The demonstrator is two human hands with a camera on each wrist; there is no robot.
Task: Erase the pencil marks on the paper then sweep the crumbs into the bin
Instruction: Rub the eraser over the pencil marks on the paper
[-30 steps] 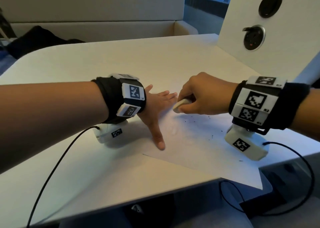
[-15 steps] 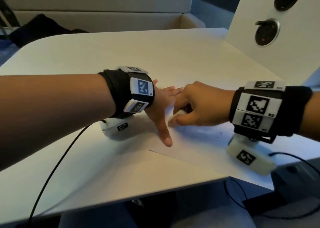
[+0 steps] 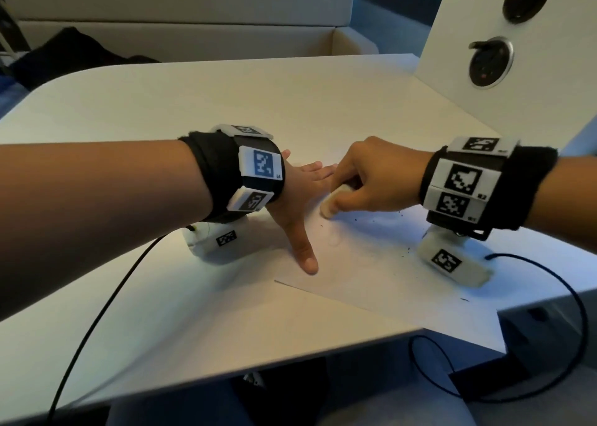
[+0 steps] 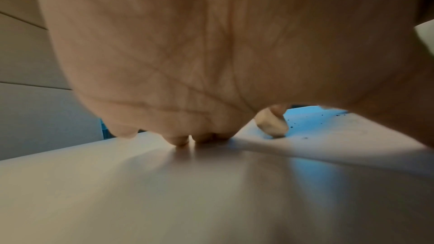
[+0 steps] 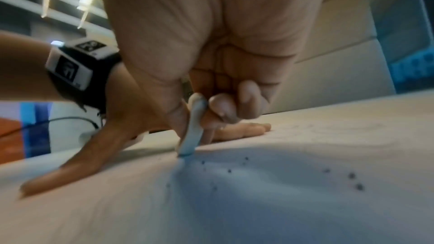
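Note:
A white sheet of paper [image 3: 381, 273] lies on the table, its near corner hanging over the edge. My left hand [image 3: 302, 196] lies flat on the paper's left part, fingers spread and thumb stretched toward me. My right hand [image 3: 365, 180] pinches a white eraser [image 3: 329, 206] between thumb and fingers, its tip pressed onto the paper just right of the left hand. In the right wrist view the eraser [image 5: 195, 129] stands nearly upright on the sheet. Dark crumbs [image 3: 403, 251] are scattered over the paper, also seen as crumbs [image 5: 352, 175] near the eraser. Faint pencil marks [image 3: 334, 240] remain near the thumb.
The white table [image 3: 193, 109] stretches away from me. A white upright panel [image 3: 517, 80] with two round sockets stands at the right. Black cables [image 3: 549, 328] hang off the near edge. A beige bench [image 3: 193, 31] with a dark bag lies beyond. No bin is in view.
The right hand has kept rubbing the eraser back and forth in small strokes beside the left hand. The left hand has stayed flat on the paper. The head view has shifted slightly.

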